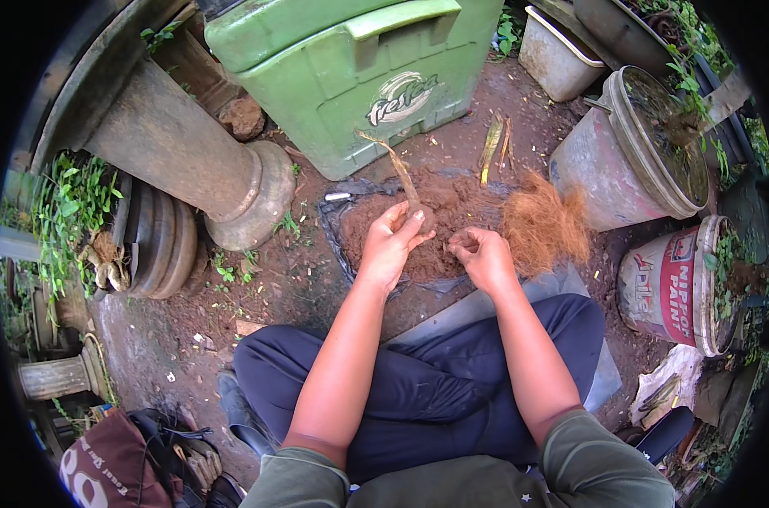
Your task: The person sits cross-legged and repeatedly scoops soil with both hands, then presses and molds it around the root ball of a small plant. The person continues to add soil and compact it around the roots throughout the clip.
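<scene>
Plant held over soil.
I find the left hand grasping it, stem toward 11 o'clock; the right hand is pinched, contents I cannot tell, fibre at its 2 o'clock.

"What lies on the plastic sheet?"

"Soil, with a fibre clump at the right edge."

"And around it?"

"A box behind the far edge, a pedestal beyond the left edge, and, right of the fibre clump, a far bucket and a near bucket."

The soil looks rough, the green box plastic.
</scene>
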A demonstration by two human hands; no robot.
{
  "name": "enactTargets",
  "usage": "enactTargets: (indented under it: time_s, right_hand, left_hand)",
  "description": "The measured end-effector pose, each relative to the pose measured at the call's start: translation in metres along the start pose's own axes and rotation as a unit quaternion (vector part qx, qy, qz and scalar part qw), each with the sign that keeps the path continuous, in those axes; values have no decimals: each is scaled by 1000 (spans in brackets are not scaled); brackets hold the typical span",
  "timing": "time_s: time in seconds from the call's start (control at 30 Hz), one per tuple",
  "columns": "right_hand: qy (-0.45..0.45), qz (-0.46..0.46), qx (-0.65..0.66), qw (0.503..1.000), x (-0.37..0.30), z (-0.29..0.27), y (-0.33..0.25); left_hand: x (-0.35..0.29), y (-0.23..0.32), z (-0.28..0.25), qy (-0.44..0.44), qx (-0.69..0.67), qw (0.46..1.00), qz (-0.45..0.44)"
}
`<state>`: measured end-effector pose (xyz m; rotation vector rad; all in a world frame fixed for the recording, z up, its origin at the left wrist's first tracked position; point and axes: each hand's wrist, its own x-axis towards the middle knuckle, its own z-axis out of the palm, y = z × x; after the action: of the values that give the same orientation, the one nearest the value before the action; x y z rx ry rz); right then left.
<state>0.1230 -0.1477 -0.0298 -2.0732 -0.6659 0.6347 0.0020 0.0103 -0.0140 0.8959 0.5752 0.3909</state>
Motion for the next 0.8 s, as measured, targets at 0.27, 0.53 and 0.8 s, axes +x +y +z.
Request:
enactTargets:
  time_s: [0.27, 0.53, 0.8]
  right_hand:
    - [58, 2, -4, 998, -6, -4, -20]
    - [-3, -63, -8, 998, -2, -8, -17]
    - [-91, -119, 361, 921, -8, 11, -24]
  left_hand:
    - [1, -7, 1, 1, 66, 998, 16]
    - [-2, -12, 1, 1, 58, 998, 35]
    - [-8, -8, 10, -26, -17, 999, -19]
